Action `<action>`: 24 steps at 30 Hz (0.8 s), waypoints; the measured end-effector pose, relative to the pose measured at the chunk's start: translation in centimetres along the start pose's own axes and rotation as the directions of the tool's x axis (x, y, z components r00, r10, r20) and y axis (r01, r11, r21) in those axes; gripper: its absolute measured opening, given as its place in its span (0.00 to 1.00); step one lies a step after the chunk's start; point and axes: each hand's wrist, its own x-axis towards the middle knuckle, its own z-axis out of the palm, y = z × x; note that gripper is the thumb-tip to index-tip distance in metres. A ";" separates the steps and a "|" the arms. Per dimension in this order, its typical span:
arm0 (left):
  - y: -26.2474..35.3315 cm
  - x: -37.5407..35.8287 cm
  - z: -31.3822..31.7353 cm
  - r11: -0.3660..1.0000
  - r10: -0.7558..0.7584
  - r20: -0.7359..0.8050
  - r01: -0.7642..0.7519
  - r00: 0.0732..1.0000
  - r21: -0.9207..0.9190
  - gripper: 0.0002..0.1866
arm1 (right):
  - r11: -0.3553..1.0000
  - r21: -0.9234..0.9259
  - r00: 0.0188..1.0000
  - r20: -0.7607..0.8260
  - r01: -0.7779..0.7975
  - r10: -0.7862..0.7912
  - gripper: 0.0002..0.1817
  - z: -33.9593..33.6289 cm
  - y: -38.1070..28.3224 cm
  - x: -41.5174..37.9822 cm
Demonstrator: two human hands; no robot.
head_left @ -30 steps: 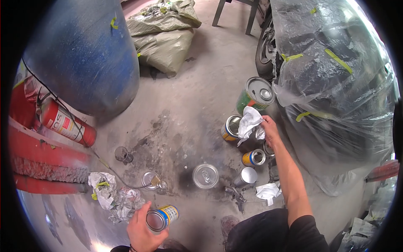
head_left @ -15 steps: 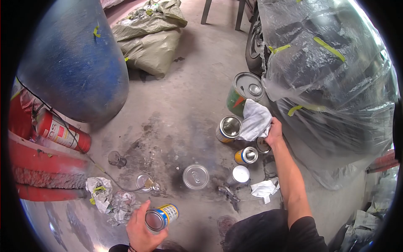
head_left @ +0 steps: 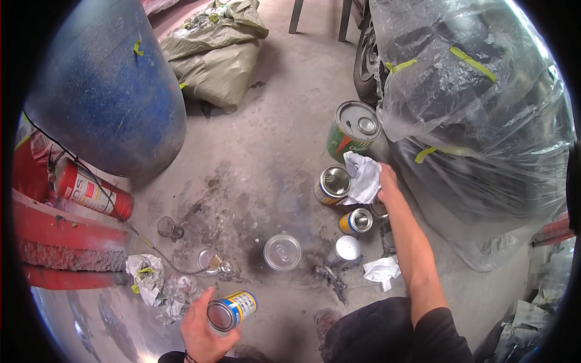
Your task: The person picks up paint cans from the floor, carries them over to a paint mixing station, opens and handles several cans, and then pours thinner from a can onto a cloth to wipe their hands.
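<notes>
My left hand (head_left: 206,327), low in the view, is wrapped around a small blue and yellow can (head_left: 241,307) tipped on its side, its round metal end facing me. At the right, my right hand (head_left: 388,181) grips a crumpled white cloth (head_left: 364,176). That cloth hangs beside an open metal can (head_left: 333,184) and in front of a large green can (head_left: 356,128). A smaller yellow and blue can (head_left: 356,221) stands just below, near a white-topped cup (head_left: 346,248). Part of another round can behind my right wrist is hidden.
A clear round lid (head_left: 282,252) lies mid-floor, with a dark tool (head_left: 330,282) and white paper (head_left: 382,271) to its right. Leftward are a small dark cup (head_left: 170,228), crumpled paper (head_left: 145,277) and a fire extinguisher (head_left: 94,190). Plastic sheeting (head_left: 478,133) bounds the right.
My right hand has shifted slightly left and up, and the cloth is now more bunched, sitting closer to the open can. My left hand holds its can nearly still.
</notes>
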 end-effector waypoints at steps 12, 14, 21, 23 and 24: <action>-1.8 -1.4 -0.6 0.998 -0.057 -0.042 0.058 0.997 0.001 0.52 | 0.221 -0.772 0.733 0.410 0.596 -0.543 0.21 0.4 0.3 0.8; -2.2 -1.5 -1.0 0.996 -0.091 -0.018 0.091 0.996 -0.008 0.52 | 0.482 -0.675 0.819 0.542 0.559 -0.190 0.24 1.0 -2.4 -0.7; -1.9 -1.4 -1.0 0.989 -0.111 -0.009 0.109 0.994 -0.099 0.52 | 0.063 -0.807 0.799 0.590 0.587 0.120 0.32 2.4 -2.5 -5.0; -1.9 -1.6 -0.9 0.990 -0.102 0.010 0.103 0.995 -0.099 0.52 | -0.123 -0.821 0.830 0.554 0.558 0.067 0.27 2.8 -0.5 -5.8; -2.0 -1.5 -0.9 0.991 -0.095 0.014 0.096 0.995 -0.096 0.52 | -0.209 -0.806 0.829 0.557 0.554 0.047 0.29 2.5 0.0 -5.8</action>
